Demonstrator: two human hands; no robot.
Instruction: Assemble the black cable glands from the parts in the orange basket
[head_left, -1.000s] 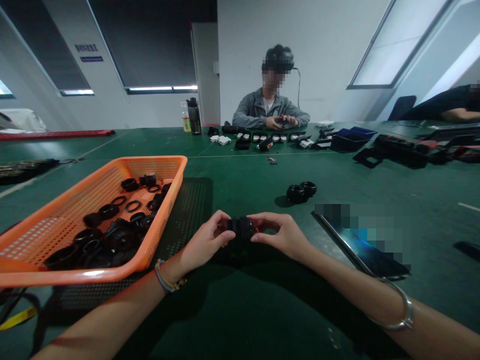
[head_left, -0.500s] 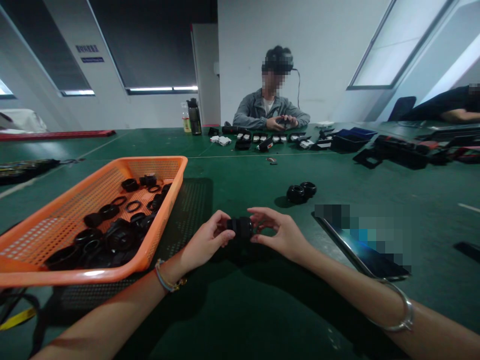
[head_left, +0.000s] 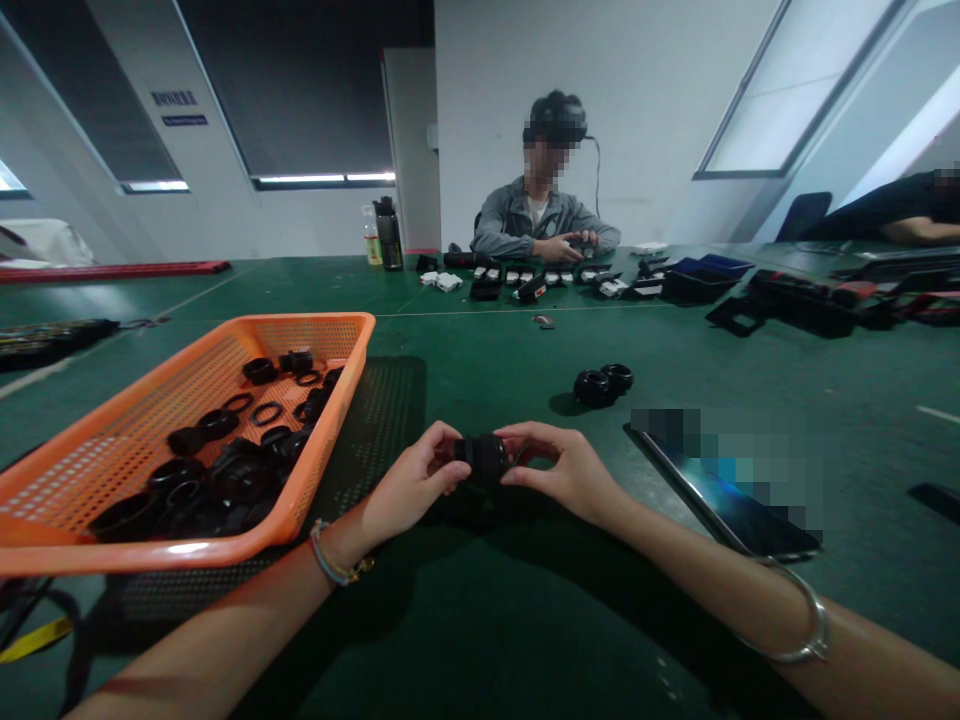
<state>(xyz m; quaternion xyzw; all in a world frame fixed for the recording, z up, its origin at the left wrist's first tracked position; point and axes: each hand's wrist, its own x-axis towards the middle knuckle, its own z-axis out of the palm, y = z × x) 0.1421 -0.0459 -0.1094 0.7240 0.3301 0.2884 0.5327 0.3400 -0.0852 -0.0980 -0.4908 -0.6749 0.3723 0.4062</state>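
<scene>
Both my hands hold one small black round fitting (head_left: 482,456) just above the green table (head_left: 487,610), in front of me. My left hand (head_left: 415,482) pinches its left end with closed fingers. My right hand (head_left: 559,467) grips its right end, fingers curled round it. An orange mesh basket (head_left: 225,345) with several black rings and round fittings stands to the left of my hands. Two more black fittings (head_left: 602,384) lie on the table beyond my right hand.
A phone (head_left: 724,495) lies to the right of my right forearm. A person in a grey jacket (head_left: 541,218) sits across the table with small black and white parts (head_left: 525,281) before them. A dark bottle (head_left: 388,233), blue tray (head_left: 705,270) and black parts (head_left: 817,300) stand farther back.
My right hand's fingers have shifted round the fitting, lifting a little and closing again. The left hand has stayed put. The person opposite has moved their hands slightly.
</scene>
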